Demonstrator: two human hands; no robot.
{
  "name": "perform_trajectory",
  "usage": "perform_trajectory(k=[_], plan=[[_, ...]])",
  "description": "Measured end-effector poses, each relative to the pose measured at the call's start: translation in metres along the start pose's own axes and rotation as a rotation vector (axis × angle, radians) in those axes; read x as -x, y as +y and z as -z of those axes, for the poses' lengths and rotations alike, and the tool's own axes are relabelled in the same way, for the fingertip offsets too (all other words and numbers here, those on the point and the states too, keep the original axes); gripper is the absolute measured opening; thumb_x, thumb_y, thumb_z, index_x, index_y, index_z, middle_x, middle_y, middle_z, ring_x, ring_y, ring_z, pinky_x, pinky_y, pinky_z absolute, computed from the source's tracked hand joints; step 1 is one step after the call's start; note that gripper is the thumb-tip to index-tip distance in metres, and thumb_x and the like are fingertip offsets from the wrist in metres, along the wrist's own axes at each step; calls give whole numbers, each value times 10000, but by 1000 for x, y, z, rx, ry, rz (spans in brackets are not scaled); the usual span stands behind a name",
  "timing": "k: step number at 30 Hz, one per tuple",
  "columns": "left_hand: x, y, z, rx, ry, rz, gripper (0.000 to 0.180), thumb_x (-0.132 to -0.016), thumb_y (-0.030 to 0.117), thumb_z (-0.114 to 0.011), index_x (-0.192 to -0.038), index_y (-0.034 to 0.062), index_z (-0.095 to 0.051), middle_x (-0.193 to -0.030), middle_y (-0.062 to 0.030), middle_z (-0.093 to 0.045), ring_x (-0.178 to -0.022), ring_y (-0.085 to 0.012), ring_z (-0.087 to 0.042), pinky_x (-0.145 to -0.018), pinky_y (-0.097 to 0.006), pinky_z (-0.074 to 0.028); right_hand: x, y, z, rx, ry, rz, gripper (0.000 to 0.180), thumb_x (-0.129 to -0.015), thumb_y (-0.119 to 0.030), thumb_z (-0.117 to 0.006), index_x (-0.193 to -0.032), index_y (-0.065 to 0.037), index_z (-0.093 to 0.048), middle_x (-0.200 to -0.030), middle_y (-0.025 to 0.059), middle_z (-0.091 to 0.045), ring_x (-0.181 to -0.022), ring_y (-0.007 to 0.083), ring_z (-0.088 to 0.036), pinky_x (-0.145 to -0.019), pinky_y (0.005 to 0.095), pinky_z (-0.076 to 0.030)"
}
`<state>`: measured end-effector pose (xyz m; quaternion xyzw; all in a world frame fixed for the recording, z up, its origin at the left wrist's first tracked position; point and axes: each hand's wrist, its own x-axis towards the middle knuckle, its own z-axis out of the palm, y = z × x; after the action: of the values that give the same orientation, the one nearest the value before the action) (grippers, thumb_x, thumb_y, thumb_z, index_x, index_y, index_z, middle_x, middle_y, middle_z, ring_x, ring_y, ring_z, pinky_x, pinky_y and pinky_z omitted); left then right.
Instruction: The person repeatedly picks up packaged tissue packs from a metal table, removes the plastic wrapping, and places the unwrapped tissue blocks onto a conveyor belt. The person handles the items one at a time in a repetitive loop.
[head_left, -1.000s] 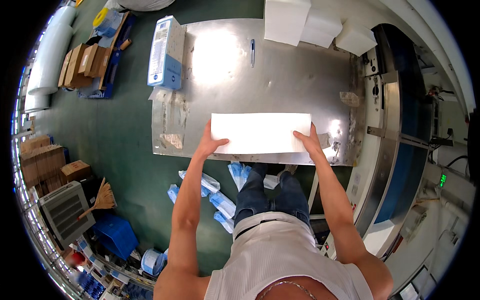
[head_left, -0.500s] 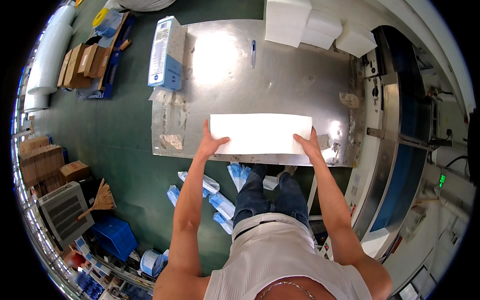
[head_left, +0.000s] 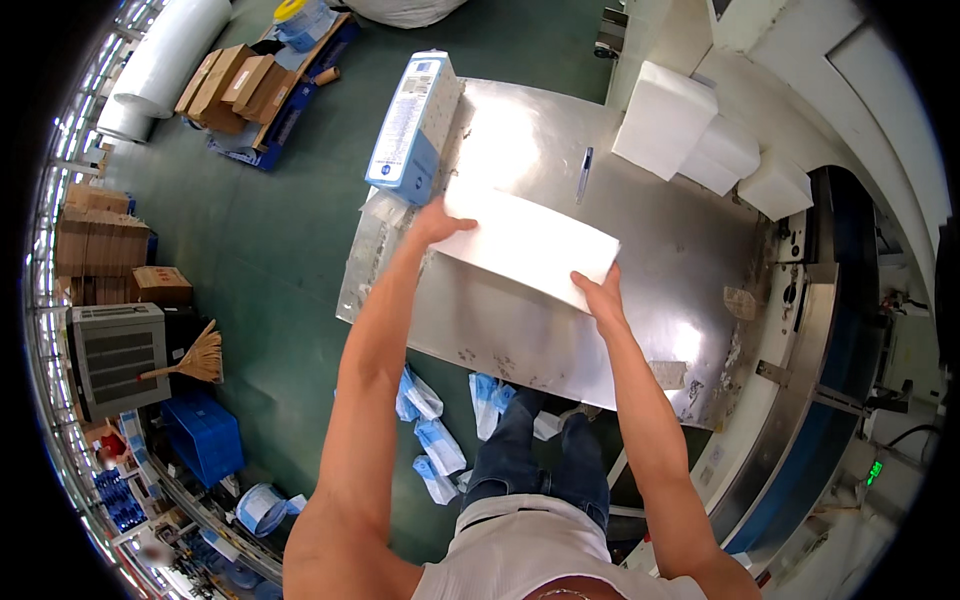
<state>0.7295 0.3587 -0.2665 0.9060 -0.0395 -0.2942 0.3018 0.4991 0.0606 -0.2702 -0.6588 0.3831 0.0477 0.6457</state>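
Observation:
Between my two hands is a long white stack of folded sheets (head_left: 530, 240), tilted so its left end points away from me. My left hand (head_left: 440, 222) grips its left end, thumb on top. At the right end, my right hand (head_left: 600, 292) is closed on it the same way. Just beyond my left hand stands a tall blue-and-white printed package (head_left: 412, 125), close to the stack's left end. A blue pen (head_left: 584, 175) lies on the metal table (head_left: 660, 290) past the stack. The fingers under the stack are hidden.
White blocks of stacked sheets (head_left: 668, 120) stand at the table's far right. Along the right side runs a machine with a blue belt (head_left: 815, 440). Crumpled blue-and-white wrappers (head_left: 438, 445) lie on the floor by my legs. Cartons (head_left: 235, 85) sit on a blue pallet at far left.
Both hands have carried the white stack away from the table's near edge, turning its left end toward the blue-and-white package. The whole view has swung as my head turned.

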Motion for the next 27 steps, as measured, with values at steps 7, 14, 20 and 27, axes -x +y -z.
perform_trajectory(k=[7, 14, 20, 27], plan=[[84, 58, -11, -516, 605, -260, 697, -841, 352, -790, -1372, -7, -518, -1202, -189, -669, -1159, -374, -622, -1024, -474, -462, -40, -8, -14, -67, -24, -10, 956, -789, -138, -826, -1548, 37, -271, -1498, 223, -479, -1366, 319, -502, -1145, 389, -397], [119, 101, -95, -205, 68, -823, 412, -836, 17, -650, -1246, 63, -641, -1263, -102, -657, -1291, -318, -549, -1098, -511, -424, -36, -1, -10, -123, -143, 45, 981, -736, -60, -824, -1550, 18, -283, -1504, 206, -468, -1392, 317, -471, -1134, 406, -414], [60, 158, -128, -437, -99, -1131, 416, -863, 64, -647, -1270, 142, -625, -1383, -26, -595, -1475, -274, -382, -1238, -555, -264, -40, 3, 10, -219, -346, -58, 950, -705, 54, -718, -1544, -74, -292, -1387, 121, -483, -1248, 249, -501, -950, 356, -488], [28, 162, -140, -706, -224, -1239, 250, -974, 342, -614, -1096, 141, -699, -1279, -19, -640, -1438, -252, -419, -1242, -595, -222, -45, -15, 51, -301, -418, -140, 596, -765, 9, -629, -1353, -61, -559, -1070, 48, -628, -866, 154, -599, -727, 306, -502]])
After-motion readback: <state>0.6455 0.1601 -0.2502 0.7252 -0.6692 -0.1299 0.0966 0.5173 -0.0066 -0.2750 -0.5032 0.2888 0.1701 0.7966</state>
